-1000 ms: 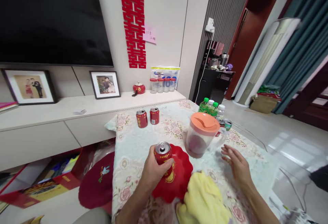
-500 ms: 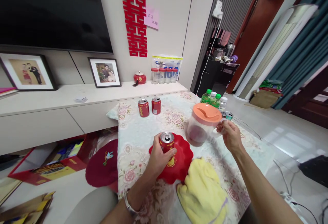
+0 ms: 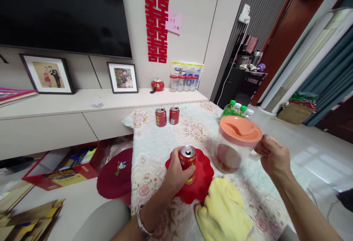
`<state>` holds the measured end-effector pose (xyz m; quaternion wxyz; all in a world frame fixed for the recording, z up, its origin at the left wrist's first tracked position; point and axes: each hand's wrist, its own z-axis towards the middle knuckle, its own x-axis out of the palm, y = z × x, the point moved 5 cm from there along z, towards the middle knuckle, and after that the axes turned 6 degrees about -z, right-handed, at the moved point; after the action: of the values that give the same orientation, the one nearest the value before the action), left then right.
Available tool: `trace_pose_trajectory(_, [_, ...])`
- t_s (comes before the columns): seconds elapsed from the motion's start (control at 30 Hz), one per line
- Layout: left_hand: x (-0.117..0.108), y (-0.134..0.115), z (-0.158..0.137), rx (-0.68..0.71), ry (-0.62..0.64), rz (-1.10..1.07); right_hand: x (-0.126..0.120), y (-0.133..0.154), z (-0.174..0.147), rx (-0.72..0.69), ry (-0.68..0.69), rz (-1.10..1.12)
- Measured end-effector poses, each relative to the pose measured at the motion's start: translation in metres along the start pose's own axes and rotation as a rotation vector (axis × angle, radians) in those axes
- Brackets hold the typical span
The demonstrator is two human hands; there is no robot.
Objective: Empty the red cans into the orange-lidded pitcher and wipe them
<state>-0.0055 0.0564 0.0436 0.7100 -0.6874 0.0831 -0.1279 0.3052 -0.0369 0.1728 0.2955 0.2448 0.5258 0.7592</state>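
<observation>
My left hand [image 3: 178, 173] is wrapped round a red drink can [image 3: 188, 156], held upright over a red scalloped plate [image 3: 205, 175]. The can's top shows its pull tab. My right hand [image 3: 274, 156] grips the handle of a clear plastic pitcher [image 3: 227, 158] with an orange lid [image 3: 240, 129]. Dark liquid lies at the bottom of the pitcher. Whether its base touches the table I cannot tell. A crumpled yellow cloth [image 3: 224, 208] lies in front of the plate. Two more red cans [image 3: 161, 117] stand farther back on the table.
Bottles with green and white caps [image 3: 230, 109] stand behind the pitcher. The floral tablecloth [image 3: 149, 141] covers the table. A white cabinet [image 3: 116, 103] behind holds framed photos [image 3: 122, 77], lidded jars [image 3: 179, 83] and a red pot [image 3: 157, 85]. A maroon stool [image 3: 114, 175] is at the left.
The pitcher in my right hand has come nearer and looks larger. My left hand stays on the can over the plate. The whole view has shifted slightly.
</observation>
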Motion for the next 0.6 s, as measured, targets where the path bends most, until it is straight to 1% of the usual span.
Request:
trace_pose_trajectory(0.17, [-0.001, -0.012, -0.002, -0.016, 0.021, 0.003, -0.003, 0.033, -0.005, 0.017, 0.066, -0.094])
trace_pose_trajectory(0.3, [-0.002, -0.02, -0.003, -0.013, 0.028, 0.01, -0.002, 0.049, -0.01, 0.043, 0.111, -0.185])
trace_pose_trajectory(0.43, [0.0, -0.02, -0.003, 0.008, 0.038, 0.002, 0.001, 0.061, -0.013, 0.066, 0.153, -0.271])
trace_pose_trajectory(0.53, [0.002, -0.017, -0.004, 0.008, 0.034, -0.01, 0.006, 0.072, -0.014, 0.043, 0.191, -0.409])
trace_pose_trajectory(0.6, [0.003, -0.016, -0.004, 0.009, 0.037, -0.019, 0.012, 0.082, -0.015, -0.012, 0.227, -0.557])
